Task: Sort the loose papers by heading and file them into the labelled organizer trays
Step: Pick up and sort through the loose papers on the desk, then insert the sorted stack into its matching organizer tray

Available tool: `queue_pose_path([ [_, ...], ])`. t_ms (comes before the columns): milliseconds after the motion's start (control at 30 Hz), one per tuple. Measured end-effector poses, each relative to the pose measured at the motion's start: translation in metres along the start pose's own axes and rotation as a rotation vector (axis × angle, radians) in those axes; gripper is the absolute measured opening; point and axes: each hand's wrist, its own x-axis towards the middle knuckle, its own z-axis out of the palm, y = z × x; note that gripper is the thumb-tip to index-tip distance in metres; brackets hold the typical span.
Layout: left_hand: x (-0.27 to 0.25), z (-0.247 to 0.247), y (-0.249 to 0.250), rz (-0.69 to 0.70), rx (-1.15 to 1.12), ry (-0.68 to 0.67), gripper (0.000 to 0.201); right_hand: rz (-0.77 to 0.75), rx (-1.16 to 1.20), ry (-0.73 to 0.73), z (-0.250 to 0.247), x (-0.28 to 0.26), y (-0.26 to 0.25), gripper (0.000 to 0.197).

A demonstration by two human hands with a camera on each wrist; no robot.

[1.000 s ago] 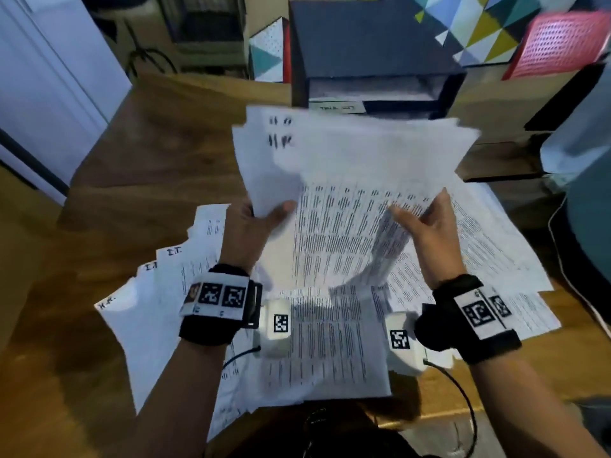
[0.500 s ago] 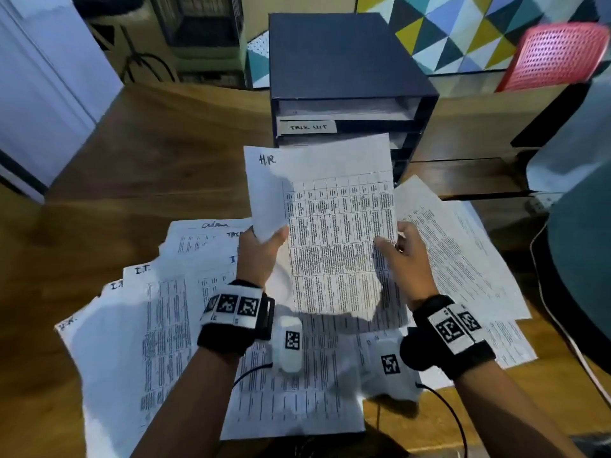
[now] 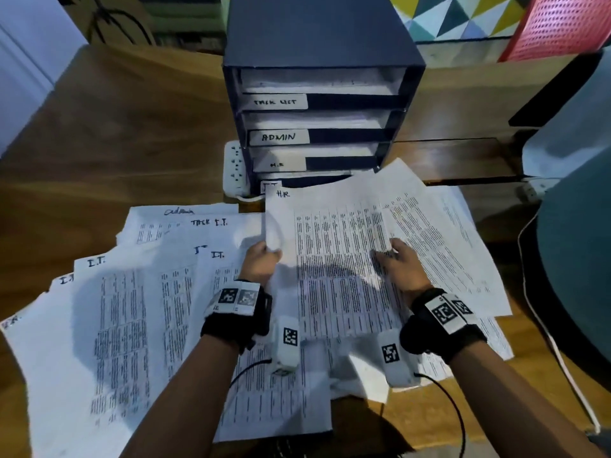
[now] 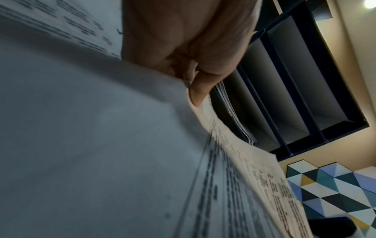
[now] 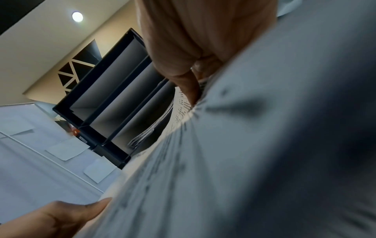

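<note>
h.r. sheet (image 3: 334,259) held above the desk, heading corner at 12 o'clock, long axis running 6 to 12 toward the organizer (image 3: 317,104). far edge lying just short of the lowest tray front, overlapping it in the head view. held at both side edges: left hand (image 3: 263,262) at 9 o'clock of the sheet, thumb and fingers pinching the left margin, paper buckled at the grip; right hand (image 3: 401,269) at 3 o'clock, pinching the right edge. pinch confirmed in both wrist views, thumb (image 4: 200,95) over paper, fingers beneath. more than one sheet possibly in the grip; cannot tell.

h.r. tray (image 3: 314,161) third from top, directly at 12 o'clock from the sheet, above its far edge. judged: coming move calls for a lift and a straight push along the long axis into that slot; both hands about equally near. task list tray (image 3: 317,82) and admin tray (image 3: 314,122) above it, papers already inside. bottom tray label (image 3: 270,186) partly hidden, unreadable.

outward: loose papers (image 3: 132,309) fanned at 8 to 10 o'clock, headed i.t., task and admin; further sheets (image 3: 456,246) at 2 to 4 o'clock, headings not seen. white power strip (image 3: 235,170) beside the organizer at 11 o'clock. wooden desk (image 3: 115,137) beneath. sorting judged well short of done.
</note>
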Motion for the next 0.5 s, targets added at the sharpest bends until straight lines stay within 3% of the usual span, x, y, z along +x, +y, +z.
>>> queue_pose_path([
  [133, 0.009, 0.001, 0.024, 0.112, -0.030, 0.055, 0.030, -0.060, 0.019, 0.030, -0.002, 0.008, -0.024, 0.044],
  [267, 0.028, -0.001, 0.048, 0.119, -0.005, 0.095, 0.024, -0.008, 0.163, -0.003, -0.003, 0.023, -0.041, 0.052],
  [333, 0.038, -0.002, 0.063, 0.108, -0.025, 0.126, 0.009, -0.009, 0.198, -0.051, -0.006, 0.029, -0.046, 0.036],
  [400, 0.050, -0.005, 0.076, 0.087, -0.031, 0.155, 0.023, -0.006, 0.199, -0.102, -0.009, 0.028, -0.048, 0.010],
  [500, 0.060, -0.007, 0.097, 0.069, -0.040, 0.215, 0.036, 0.031, 0.198, -0.211, -0.014, 0.031, -0.042, 0.019],
])
